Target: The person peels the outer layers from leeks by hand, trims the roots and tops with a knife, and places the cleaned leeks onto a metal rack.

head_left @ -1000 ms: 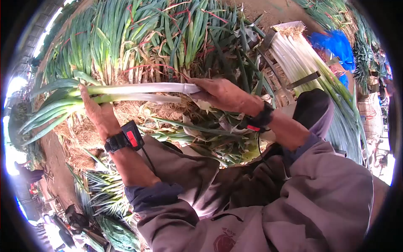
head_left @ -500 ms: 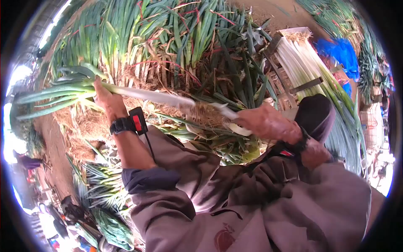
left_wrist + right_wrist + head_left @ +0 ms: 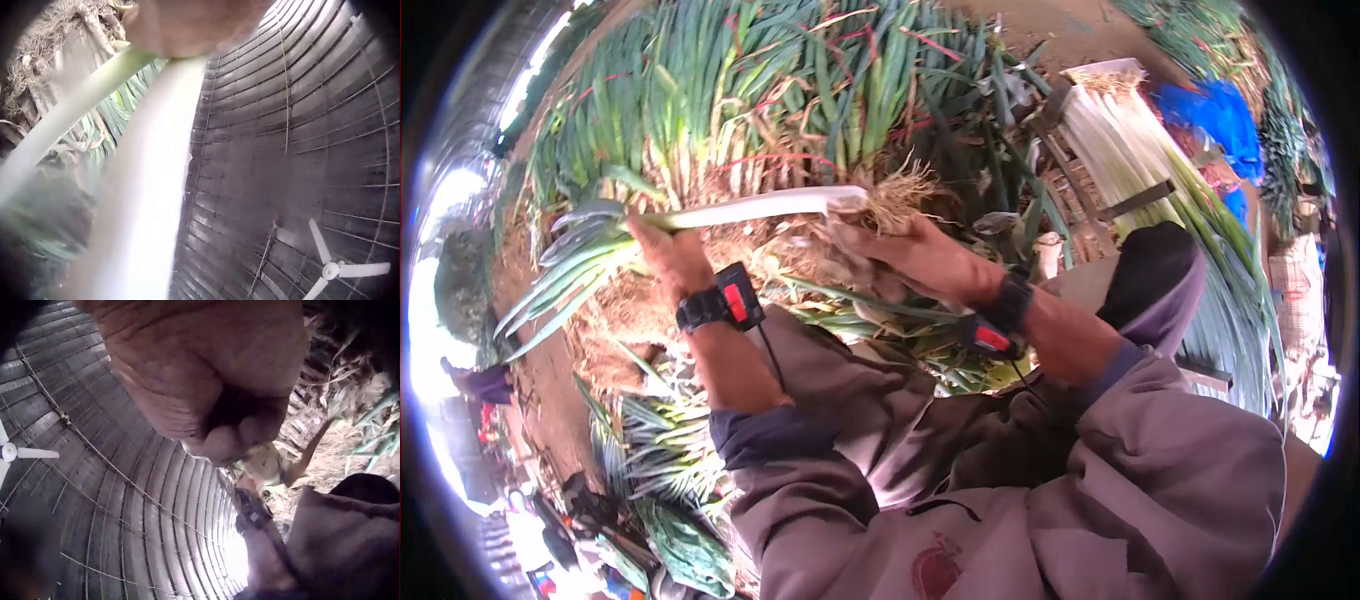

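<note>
My left hand (image 3: 672,258) grips a long green onion (image 3: 750,205) near the start of its leaves, which fan out to the left. The white shaft lies nearly level and ends in bushy roots (image 3: 900,198). In the left wrist view the thick white shaft (image 3: 147,175) runs down from the fingers, and a thinner pale green strand (image 3: 75,112) hangs beside it. My right hand (image 3: 920,258) is at the root end, its blurred fingertips overlapping the shaft. In the right wrist view that hand (image 3: 206,381) has curled fingers; I cannot tell what they pinch.
Bundles of green onions (image 3: 700,110) with red ties stand behind the hands. Cleaned white stalks (image 3: 1115,140) lie in a rack with metal arms (image 3: 1138,198) at right, near a blue plastic bag (image 3: 1215,125). Loose leaf scraps (image 3: 880,325) cover the ground by the legs.
My right hand pulled a pale strip away from the root end to the lower right, then came back to the root end. The roots now show. My left hand keeps its grip.
</note>
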Tool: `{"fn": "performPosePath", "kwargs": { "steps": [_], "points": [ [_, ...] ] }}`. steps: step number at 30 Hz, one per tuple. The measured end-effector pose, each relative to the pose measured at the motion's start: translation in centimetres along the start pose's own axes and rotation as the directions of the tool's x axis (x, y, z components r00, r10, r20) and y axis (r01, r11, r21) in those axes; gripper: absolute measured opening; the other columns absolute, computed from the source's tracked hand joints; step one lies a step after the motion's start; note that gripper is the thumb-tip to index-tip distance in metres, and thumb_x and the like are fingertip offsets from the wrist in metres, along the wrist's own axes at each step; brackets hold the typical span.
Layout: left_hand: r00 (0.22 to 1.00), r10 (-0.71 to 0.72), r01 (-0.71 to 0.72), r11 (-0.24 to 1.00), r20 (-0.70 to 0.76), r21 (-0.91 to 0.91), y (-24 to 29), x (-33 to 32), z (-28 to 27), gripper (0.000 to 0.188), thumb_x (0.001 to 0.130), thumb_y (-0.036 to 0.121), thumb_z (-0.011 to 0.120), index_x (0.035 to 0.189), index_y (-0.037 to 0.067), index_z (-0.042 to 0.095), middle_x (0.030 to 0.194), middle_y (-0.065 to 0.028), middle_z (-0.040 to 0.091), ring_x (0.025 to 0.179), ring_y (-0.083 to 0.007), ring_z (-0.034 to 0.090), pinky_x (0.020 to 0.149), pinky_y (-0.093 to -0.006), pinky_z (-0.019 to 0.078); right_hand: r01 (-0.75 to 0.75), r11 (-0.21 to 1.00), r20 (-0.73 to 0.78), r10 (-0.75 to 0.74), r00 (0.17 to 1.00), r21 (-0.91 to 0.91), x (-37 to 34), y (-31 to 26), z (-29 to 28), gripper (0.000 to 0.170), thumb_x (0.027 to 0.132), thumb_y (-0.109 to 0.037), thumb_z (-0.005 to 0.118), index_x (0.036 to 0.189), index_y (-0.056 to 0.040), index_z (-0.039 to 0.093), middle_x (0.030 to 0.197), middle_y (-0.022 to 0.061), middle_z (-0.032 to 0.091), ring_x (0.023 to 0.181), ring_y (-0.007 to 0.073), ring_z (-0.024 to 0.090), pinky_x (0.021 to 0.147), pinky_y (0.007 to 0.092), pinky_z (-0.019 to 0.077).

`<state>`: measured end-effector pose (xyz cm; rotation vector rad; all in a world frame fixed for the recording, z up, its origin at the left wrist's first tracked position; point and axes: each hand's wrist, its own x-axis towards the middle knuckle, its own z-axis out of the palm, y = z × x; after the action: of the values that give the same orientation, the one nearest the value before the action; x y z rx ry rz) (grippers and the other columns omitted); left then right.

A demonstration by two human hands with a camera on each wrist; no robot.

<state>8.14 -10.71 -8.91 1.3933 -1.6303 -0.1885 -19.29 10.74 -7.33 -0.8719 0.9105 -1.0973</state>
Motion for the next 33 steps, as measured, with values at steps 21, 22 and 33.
{"fn": "performPosePath", "kwargs": {
  "steps": [21, 22, 33],
  "points": [
    [0.924, -0.268, 0.275, -0.027, 0.272, -0.961, 6.3, 0.1, 2.4, 0.031, 0.099, 0.022, 0.058, 0.122, 0.002, 0.058, 0.117, -0.0118, 0.063, 0.111, -0.0256, 0.056, 0.106, -0.0399, 0.0409, 0.209, 0.279, 0.026, -0.542, 0.840, -0.937, -7.6, 2.0, -12.1, 0.028, 0.087, -0.004, 0.053, 0.113, 0.0023, 0.062, 0.104, 0.0168, 0.065, 0.085, 0.0289, 0.064, 0.081, 0.0426, 0.0503],
    [0.948, -0.225, 0.251, 0.100, 0.224, -0.963, 7.4, -0.6, 2.0, 0.031, 0.099, 0.022, 0.057, 0.121, -0.001, 0.058, 0.117, -0.0137, 0.062, 0.111, -0.0254, 0.057, 0.104, -0.0388, 0.0441, 0.196, 0.373, 0.117, -0.224, 0.968, -0.907, -5.3, 4.8, -12.0, 0.034, 0.089, -0.008, 0.055, 0.121, 0.0016, 0.058, 0.112, 0.0186, 0.063, 0.086, 0.0292, 0.064, 0.085, 0.0434, 0.0499],
    [0.867, -0.285, 0.394, -0.111, 0.409, -0.913, 9.2, 0.8, 3.9, 0.031, 0.088, -0.001, 0.066, 0.116, -0.008, 0.058, 0.117, -0.0169, 0.064, 0.113, -0.0246, 0.060, 0.105, -0.0404, 0.0467, 0.305, 0.871, -0.052, -0.309, 0.950, 0.386, 9.5, 1.4, 0.0, 0.052, 0.100, -0.035, 0.057, 0.138, -0.0016, 0.046, 0.114, 0.0051, 0.060, 0.100, 0.0177, 0.062, 0.085, 0.0299, 0.0530]
  ]
}}
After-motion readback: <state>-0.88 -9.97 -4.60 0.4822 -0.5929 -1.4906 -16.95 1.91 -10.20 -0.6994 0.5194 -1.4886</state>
